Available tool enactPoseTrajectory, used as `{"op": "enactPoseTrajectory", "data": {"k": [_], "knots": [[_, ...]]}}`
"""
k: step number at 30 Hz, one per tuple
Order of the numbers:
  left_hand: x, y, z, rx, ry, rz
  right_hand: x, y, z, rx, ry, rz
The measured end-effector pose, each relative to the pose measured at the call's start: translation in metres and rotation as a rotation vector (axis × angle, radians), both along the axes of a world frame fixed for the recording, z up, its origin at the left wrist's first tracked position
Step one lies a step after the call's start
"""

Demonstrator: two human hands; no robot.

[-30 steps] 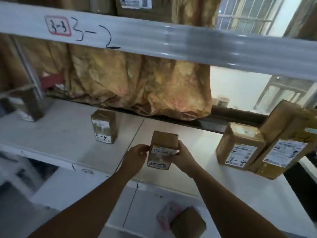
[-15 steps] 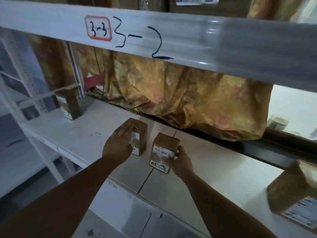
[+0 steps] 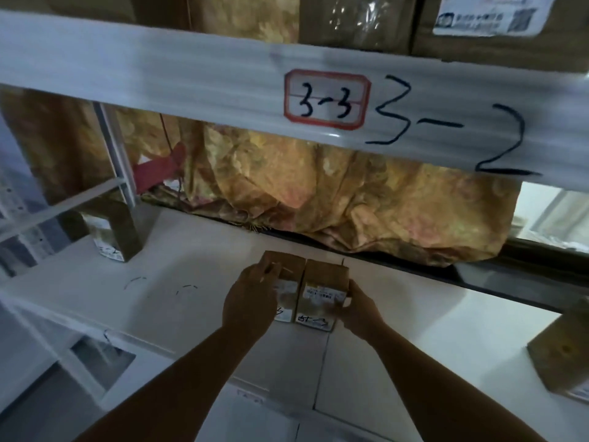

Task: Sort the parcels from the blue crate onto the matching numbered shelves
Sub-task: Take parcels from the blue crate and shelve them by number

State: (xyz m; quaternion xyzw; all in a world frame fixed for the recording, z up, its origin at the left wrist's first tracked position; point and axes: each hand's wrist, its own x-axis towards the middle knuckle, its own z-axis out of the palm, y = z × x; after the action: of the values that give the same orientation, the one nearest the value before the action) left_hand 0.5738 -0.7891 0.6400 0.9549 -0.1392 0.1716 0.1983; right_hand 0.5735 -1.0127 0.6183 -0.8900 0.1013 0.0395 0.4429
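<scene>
Two small brown cardboard parcels stand upright side by side, touching, on the white shelf [image 3: 197, 266]. My right hand [image 3: 357, 309] grips the right parcel [image 3: 322, 288] on its right side; handwriting shows on its white label. My left hand [image 3: 251, 298] lies over the front and top of the left parcel [image 3: 287, 266], hiding most of its label. The white beam [image 3: 159, 78] of the shelf above carries a red-framed sticker "3-3" [image 3: 326, 100] and handwritten "3-2". The blue crate is out of view.
Another brown parcel [image 3: 111, 231] stands at the shelf's back left by a metal upright [image 3: 118, 154]. A larger parcel [image 3: 561, 349] sits at the right edge. Orange-gold cloth [image 3: 350, 199] hangs behind the shelf. Boxes [image 3: 478, 23] fill the shelf above.
My right hand has slid its parcel left until it touches the other parcel. My left hand stays on the left parcel. The view has shifted left and closer.
</scene>
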Motion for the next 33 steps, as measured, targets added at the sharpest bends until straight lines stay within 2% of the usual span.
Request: {"op": "enactPoseTrajectory", "data": {"k": [3,8,13,16,20,23,25,27,30,33], "knots": [[0.009,0.004,0.002,0.050,0.004,-0.035,-0.003,0.003,-0.001,0.051,0.010,-0.046],[0.009,0.001,0.012,0.019,0.032,-0.056,-0.017,0.017,-0.018,0.343,-0.062,-0.107],[0.003,-0.004,0.022,0.125,0.087,-0.023,-0.029,0.024,-0.035,0.321,0.194,-0.401],[-0.002,-0.010,0.020,0.059,0.083,0.016,-0.032,0.022,-0.036,0.358,0.217,-0.410],[-0.020,-0.006,0.006,-0.220,0.045,0.082,-0.038,0.030,-0.031,0.243,0.246,-0.226],[-0.039,0.004,-0.008,-0.281,0.120,0.201,-0.046,0.039,-0.026,0.054,0.097,-0.080],[-0.054,0.015,-0.020,-0.147,0.148,0.256,-0.051,0.048,-0.021,-0.109,0.003,0.084],[-0.074,0.028,-0.030,0.014,0.201,0.292,-0.055,0.060,-0.017,-0.180,-0.076,0.268],[-0.108,0.052,-0.051,0.184,0.251,0.325,-0.060,0.085,-0.021,-0.194,-0.168,0.495],[-0.150,0.071,-0.067,0.272,0.372,0.493,-0.065,0.120,-0.030,-0.193,-0.253,0.600]]}}
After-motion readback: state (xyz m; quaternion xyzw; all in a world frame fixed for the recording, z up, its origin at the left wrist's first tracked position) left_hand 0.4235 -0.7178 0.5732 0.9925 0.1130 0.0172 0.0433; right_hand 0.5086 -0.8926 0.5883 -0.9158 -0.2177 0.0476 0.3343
